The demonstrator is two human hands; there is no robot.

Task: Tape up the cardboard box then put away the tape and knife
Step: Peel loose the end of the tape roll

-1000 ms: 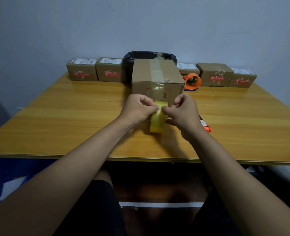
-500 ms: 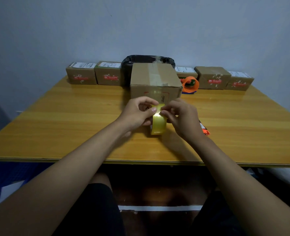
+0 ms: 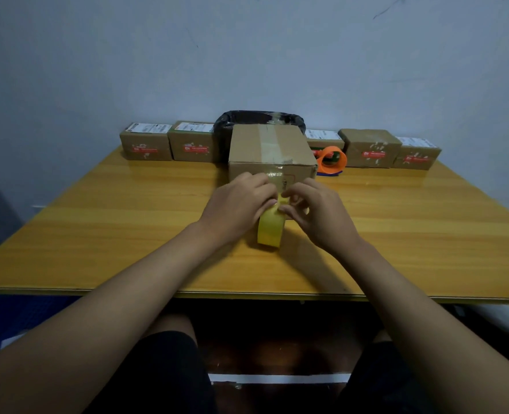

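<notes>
A yellow tape roll [image 3: 270, 229] stands on edge on the wooden table [image 3: 98, 234], just in front of a closed cardboard box [image 3: 269, 150] that has clear tape along its top seam. My left hand [image 3: 238, 204] grips the roll from the left. My right hand [image 3: 316, 213] pinches at the roll's top from the right, fingertips nearly meeting the left hand's. The knife is hidden behind my right hand in this frame.
Several small labelled cardboard boxes [image 3: 145, 144] line the table's back edge by the wall. A black-lined bin [image 3: 259, 119] stands behind the big box. An orange tape dispenser [image 3: 332, 159] lies to the box's right.
The roll has stayed in front of the box while both hands' fingertips have shifted on its top. The view has tilted up slightly, and the orange knife beside my right wrist is out of sight.
</notes>
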